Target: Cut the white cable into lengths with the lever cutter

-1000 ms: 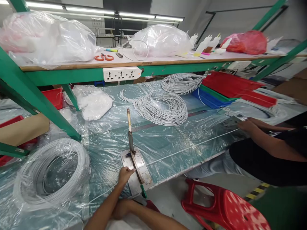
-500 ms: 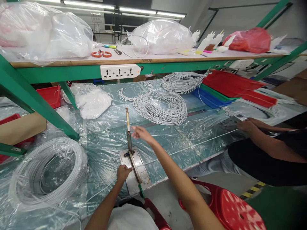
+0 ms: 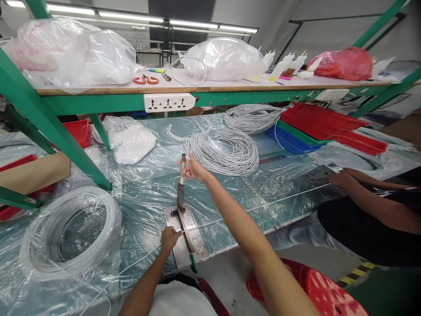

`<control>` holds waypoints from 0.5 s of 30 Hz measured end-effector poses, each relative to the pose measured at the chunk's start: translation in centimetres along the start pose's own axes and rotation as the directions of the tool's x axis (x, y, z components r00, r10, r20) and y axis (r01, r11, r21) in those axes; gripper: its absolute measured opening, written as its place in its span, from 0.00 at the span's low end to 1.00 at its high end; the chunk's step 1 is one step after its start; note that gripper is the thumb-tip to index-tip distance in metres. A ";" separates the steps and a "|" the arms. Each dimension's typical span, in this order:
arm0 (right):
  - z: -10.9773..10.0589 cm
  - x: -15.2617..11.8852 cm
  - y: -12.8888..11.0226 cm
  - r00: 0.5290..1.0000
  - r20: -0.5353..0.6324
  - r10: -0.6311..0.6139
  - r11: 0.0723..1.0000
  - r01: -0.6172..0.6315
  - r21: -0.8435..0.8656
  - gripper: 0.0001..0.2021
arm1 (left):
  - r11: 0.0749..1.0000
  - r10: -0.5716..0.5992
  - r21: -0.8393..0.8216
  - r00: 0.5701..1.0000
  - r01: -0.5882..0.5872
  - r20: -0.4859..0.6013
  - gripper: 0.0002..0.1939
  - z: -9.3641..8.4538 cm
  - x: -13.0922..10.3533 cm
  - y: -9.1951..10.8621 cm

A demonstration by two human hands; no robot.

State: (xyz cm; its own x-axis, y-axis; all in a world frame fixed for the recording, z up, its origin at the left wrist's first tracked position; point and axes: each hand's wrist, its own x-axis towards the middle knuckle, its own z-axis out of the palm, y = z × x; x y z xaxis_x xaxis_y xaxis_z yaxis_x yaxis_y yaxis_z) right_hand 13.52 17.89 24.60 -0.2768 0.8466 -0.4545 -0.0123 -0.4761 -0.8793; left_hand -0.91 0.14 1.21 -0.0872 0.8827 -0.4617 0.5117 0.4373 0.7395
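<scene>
A hand-lever cutter (image 3: 197, 239) with a metal base stands at the table's front edge, its blade arm (image 3: 180, 196) raised upright. My right hand (image 3: 196, 169) has its fingers around the worn lever handle (image 3: 183, 175). Beside the slot of the base, my left hand (image 3: 170, 238) is closed in a pinch on a thin white cable (image 3: 217, 221). The cable crosses the cutter base and runs right toward a co-worker's hands. On the left it trails under my forearm toward a large coil of white cable (image 3: 110, 237).
Bundles of cut cable (image 3: 226, 164) lie behind the cutter. A co-worker's hands (image 3: 344, 177) rest at a metal plate (image 3: 317, 175) on the right. Red, green and blue trays (image 3: 292, 138) stand beyond. A green-framed shelf (image 3: 108, 104) spans the back; a red stool (image 3: 324, 292) stands below.
My right hand has moved up and left from beside the lever onto its handle. The left hand keeps its pinch on the cable at the base. The view has shifted slightly.
</scene>
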 end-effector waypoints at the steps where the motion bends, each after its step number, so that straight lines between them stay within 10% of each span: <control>1: -0.5 -2.2 0.3 0.999 0.050 0.010 1.000 -0.009 -0.013 0.34 | 1.000 -0.006 0.006 1.000 0.006 0.003 0.20 -0.1 0.0 0.0; 9: -0.4 -19.9 10.2 0.961 -0.026 0.276 0.957 -0.277 -0.085 0.28 | 0.999 -0.023 0.028 0.999 0.022 0.027 0.18 -0.3 0.1 0.2; 12: 1.2 -22.2 16.3 0.929 -0.148 0.338 0.938 -0.345 -0.029 0.38 | 0.999 -0.030 0.028 0.999 0.029 0.031 0.17 -0.3 0.1 0.2; 15: 2.6 -21.9 21.3 0.902 -0.237 0.360 0.914 -0.392 -0.102 0.24 | 0.999 -0.028 0.028 0.999 0.027 0.033 0.17 -0.3 0.3 0.2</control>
State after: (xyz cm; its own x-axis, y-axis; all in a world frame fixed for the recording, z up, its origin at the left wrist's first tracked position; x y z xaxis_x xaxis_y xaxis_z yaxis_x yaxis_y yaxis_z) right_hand 16.78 -11.37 16.18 -0.0260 0.6486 -0.7607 0.1953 -0.7430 -0.6402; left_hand -1.07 0.50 1.35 -0.0730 0.8639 -0.4983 0.5333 0.4561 0.7124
